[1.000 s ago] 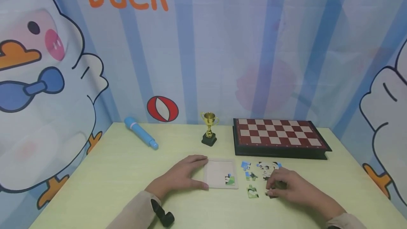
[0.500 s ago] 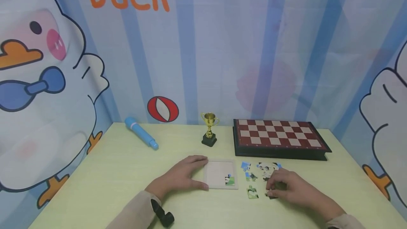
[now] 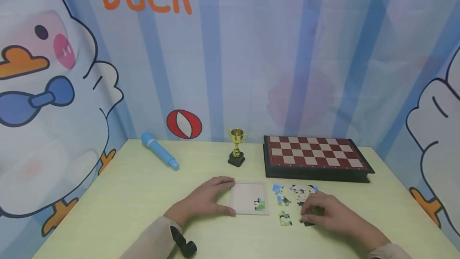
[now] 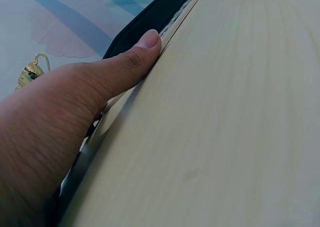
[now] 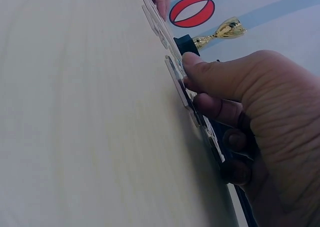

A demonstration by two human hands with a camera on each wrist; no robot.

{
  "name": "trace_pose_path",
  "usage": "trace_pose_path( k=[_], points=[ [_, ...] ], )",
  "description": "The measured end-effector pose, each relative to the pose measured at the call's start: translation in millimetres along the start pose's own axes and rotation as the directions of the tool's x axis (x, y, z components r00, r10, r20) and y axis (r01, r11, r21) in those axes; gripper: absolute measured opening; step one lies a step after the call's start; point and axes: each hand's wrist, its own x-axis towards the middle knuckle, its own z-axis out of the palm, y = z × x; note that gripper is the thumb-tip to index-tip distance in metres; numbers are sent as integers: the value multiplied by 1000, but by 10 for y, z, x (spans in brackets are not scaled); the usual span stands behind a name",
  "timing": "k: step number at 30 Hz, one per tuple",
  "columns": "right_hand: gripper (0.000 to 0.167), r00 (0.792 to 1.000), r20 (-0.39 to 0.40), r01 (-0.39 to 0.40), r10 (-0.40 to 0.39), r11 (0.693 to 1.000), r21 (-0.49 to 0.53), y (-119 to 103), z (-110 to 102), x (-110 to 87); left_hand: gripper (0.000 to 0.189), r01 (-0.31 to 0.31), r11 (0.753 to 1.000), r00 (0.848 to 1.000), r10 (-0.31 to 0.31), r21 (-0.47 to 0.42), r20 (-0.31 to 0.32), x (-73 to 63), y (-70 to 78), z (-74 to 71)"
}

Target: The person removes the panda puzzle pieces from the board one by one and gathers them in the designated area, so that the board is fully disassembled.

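My left hand (image 3: 203, 199) rests at the left side of a pale square puzzle tray (image 3: 246, 197), its fingers at the far corner and thumb at the near one. In the left wrist view the thumb (image 4: 132, 62) lies straight along the edge. One panda-picture piece (image 3: 259, 204) sits in the tray's near right corner. Right of the tray, my right hand (image 3: 328, 213) curls over a jigsaw piece (image 3: 307, 224) on the table, pinching it between thumb and fingertips; most of it is hidden. Beside it lie a green piece (image 3: 285, 218), blue-edged pieces (image 3: 278, 188) and panda-face pieces (image 3: 300, 192).
Behind the loose pieces lies a folded red-and-white chessboard case (image 3: 316, 157). A small gold trophy (image 3: 236, 147) stands behind the tray. Toward the back left lies a blue pen-shaped stick (image 3: 159, 151). A printed duck curtain (image 3: 248, 51) bounds the table's back and sides.
The view shifts very slightly. Both hands and the pieces stay in nearly the same places.
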Motion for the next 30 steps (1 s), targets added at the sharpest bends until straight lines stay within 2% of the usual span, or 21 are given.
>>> trace_pose_path(
  k=[13,19,24,30],
  points=[
    [11,999,-40,-30,30,1000,10,0,-23,-15,101,-7,1000,1000,7,4,-7,7,-11,1],
    [10,999,-50,-16,18,999,36,-36,-16,22,101,-3,1000,1000,3,4,-5,7,-2,13],
    [7,999,-23,-45,46,998,54,-100,59,194,101,-3,1000,1000,3,6,-5,-3,-9,33],
    [28,998,36,-59,59,998,-15,-233,311,607,99,-4,1000,1000,4,5,-15,-12,-11,18]
  ],
)
